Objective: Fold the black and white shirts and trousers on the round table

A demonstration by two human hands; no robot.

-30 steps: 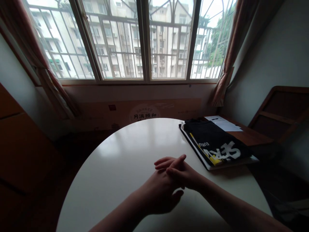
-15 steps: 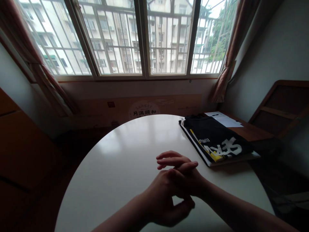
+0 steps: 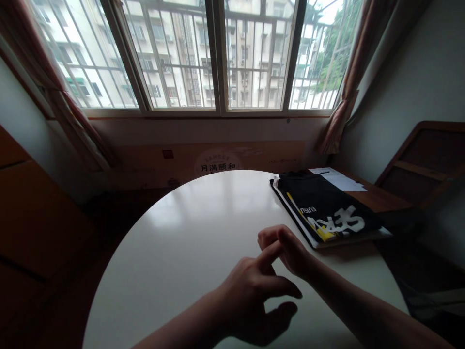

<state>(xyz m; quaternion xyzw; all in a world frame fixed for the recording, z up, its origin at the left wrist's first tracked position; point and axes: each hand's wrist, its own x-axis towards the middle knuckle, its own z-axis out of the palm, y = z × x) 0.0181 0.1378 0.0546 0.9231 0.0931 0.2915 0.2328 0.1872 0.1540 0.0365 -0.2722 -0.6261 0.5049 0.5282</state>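
Observation:
My left hand point(image 3: 250, 295) reaches in from the lower left above the white round table. Its thumb and one finger are spread apart with a gap between them, and the other fingers run up into my right hand. Curled at the far end of those fingers is my right hand point(image 3: 290, 249), its fingers bent around them. Some fingertips are hidden where the hands overlap. Neither hand holds an object. Closest to my right hand, on the table's right side, lies a stack of folded black clothing point(image 3: 327, 203) with white lettering and a yellow patch.
The white table point(image 3: 163, 261) fills the middle. Behind it a printed cardboard panel point(image 3: 254, 155) stands below the barred window point(image 3: 250, 63). To the right are papers point(image 3: 341, 180) on a brown wooden surface and a wooden chair point(image 3: 425, 155). An orange-brown cabinet point(image 3: 32, 218) stands left.
Earlier the hands were clasped with fingers interlaced. Now my right hand has drawn back and curled around my left fingers, while my left thumb and one finger have spread apart.

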